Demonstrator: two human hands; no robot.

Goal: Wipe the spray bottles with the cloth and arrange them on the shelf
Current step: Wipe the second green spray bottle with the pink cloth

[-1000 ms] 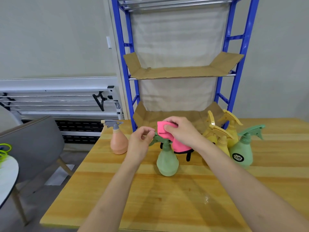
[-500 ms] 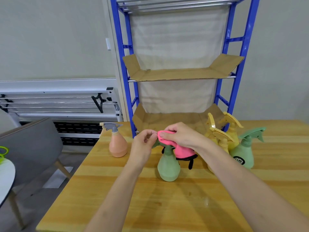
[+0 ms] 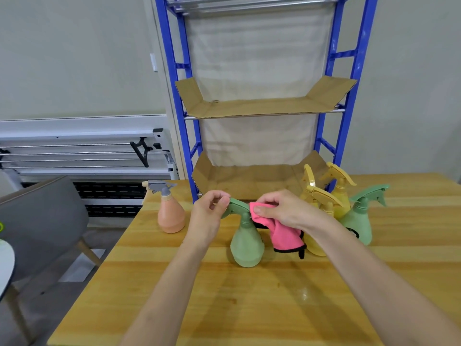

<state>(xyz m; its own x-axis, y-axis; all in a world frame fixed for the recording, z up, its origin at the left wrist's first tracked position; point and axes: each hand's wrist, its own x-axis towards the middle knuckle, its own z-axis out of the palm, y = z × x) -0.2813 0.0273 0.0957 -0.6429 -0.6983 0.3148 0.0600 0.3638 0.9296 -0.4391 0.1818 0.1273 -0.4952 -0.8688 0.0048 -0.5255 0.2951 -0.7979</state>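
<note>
Our right hand [image 3: 284, 208] pinches the pink cloth [image 3: 284, 236] against the green bottle [image 3: 245, 242] mid-table, hiding its trigger; left hand [image 3: 208, 216] pinches its nozzle. We count six bottles, three yellow, partly hidden.

Upright green bottle [image 3: 246, 243], pink cloth [image 3: 284, 233] alongside

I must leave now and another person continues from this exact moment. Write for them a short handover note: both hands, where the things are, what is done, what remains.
Left hand: pinches the nozzle tip of the near green bottle, steadying it on the table.
Right hand: holds the pink cloth against that bottle's trigger head.
Other bottles, all on the table: peach bottle at left; yellow bottles and a second green bottle at right.
Done: nothing on the shelf yet; both cardboard-lined levels hold no bottles.
Left: finish this wipe, wipe the rest, shelve all.
</note>
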